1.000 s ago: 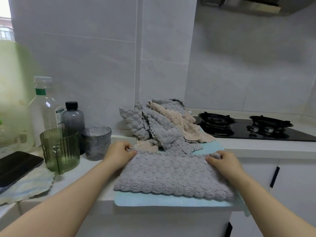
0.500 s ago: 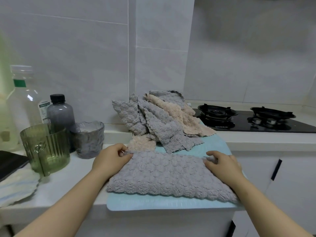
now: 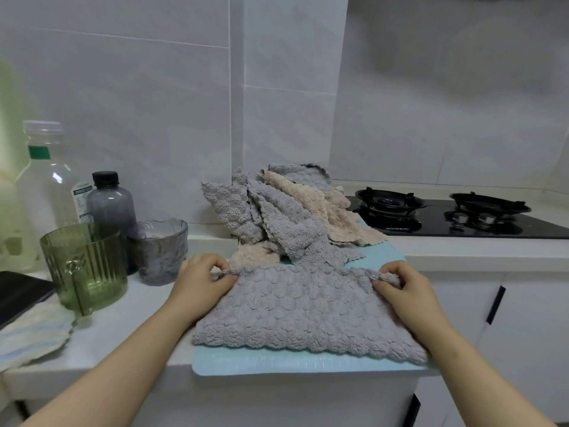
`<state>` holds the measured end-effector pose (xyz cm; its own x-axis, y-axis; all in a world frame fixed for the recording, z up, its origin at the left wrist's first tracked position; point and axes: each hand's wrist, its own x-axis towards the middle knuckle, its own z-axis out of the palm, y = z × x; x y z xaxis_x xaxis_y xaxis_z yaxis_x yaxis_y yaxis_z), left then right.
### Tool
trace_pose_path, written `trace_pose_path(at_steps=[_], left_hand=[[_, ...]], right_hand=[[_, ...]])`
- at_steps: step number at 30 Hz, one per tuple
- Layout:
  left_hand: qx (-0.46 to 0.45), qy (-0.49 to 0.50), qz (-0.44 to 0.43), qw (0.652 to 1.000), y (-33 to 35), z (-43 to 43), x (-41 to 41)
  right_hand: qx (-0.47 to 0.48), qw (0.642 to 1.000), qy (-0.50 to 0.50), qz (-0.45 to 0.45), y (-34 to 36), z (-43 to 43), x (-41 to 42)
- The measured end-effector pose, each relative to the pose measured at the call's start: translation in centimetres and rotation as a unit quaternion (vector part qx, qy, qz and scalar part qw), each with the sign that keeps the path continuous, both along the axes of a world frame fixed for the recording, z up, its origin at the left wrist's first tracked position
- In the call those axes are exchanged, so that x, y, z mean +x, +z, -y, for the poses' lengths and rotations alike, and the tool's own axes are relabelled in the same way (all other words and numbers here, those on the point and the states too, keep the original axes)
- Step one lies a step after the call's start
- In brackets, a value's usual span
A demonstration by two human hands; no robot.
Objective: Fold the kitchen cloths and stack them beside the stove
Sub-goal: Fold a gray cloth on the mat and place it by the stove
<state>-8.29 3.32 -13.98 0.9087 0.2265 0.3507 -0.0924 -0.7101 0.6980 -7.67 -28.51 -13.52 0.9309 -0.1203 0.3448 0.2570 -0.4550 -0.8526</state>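
Left hand (image 3: 198, 280) and right hand (image 3: 406, 291) each pinch a far corner of the grey cloth (image 3: 304, 315) on the blue mat (image 3: 277, 363).

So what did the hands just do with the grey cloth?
The left hand and right hand were already at the far corners of the grey cloth. Now they pinch those corners and have lifted that edge a little off the blue mat. The near edge stays flat. The pile of cloths, green glass and dark bottle have not moved.
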Motion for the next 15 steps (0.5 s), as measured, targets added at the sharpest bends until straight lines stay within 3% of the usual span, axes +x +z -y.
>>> trace_pose_path(at_steps=[3,6,11,15], left_hand=[[-0.151,-0.043,0.04,0.987,0.3,0.1,-0.3],[-0.232,-0.08,0.048,0.968,0.3,0.6,-0.6],[-0.273,-0.102,0.034,0.956,0.9,0.7,-0.8],[-0.211,-0.063,0.026,0.975,1.2,1.0,0.5]], right_hand=[[0.02,0.999,-0.004,0.028,0.3,0.0,-0.4],[0.044,0.998,0.006,0.039,0.3,0.1,-0.6],[0.03,0.997,0.022,0.061,0.5,-0.1,-0.3],[0.028,0.996,-0.02,0.078,1.7,-0.6,1.6]])
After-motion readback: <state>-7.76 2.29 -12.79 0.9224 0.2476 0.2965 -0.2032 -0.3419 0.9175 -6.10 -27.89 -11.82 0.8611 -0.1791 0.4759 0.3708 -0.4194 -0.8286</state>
